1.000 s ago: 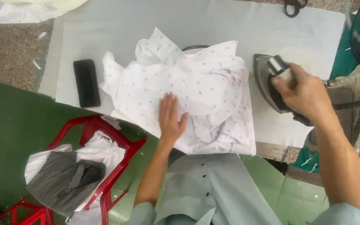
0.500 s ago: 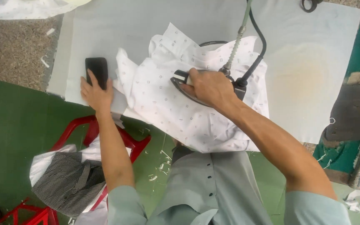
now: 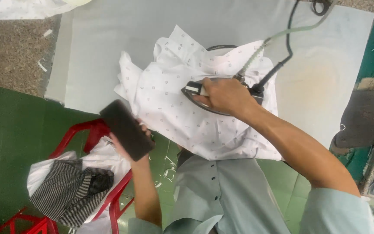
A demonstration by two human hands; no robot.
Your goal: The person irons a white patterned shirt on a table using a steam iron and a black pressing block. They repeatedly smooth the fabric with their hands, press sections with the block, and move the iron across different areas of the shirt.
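Note:
A white patterned shirt (image 3: 169,99) lies crumpled on the white-covered ironing table (image 3: 117,39). My right hand (image 3: 224,96) grips the handle of a dark steam iron (image 3: 194,89) that rests on the shirt, its hose and cord (image 3: 282,47) running up to the far right. My left hand (image 3: 128,145) holds a black phone (image 3: 125,129) lifted off the table, just in front of the table's near edge and above the red chair.
A red plastic chair (image 3: 87,134) at the lower left carries white cloth and a striped dark garment (image 3: 68,193). Scissors (image 3: 319,5) lie at the table's far right edge. A yellowish stain (image 3: 317,78) marks the cover on the right. Green floor lies below.
My right hand brought the iron from its rest at the right onto the shirt. My left hand left the shirt, reached the phone on the table and lifted it toward me.

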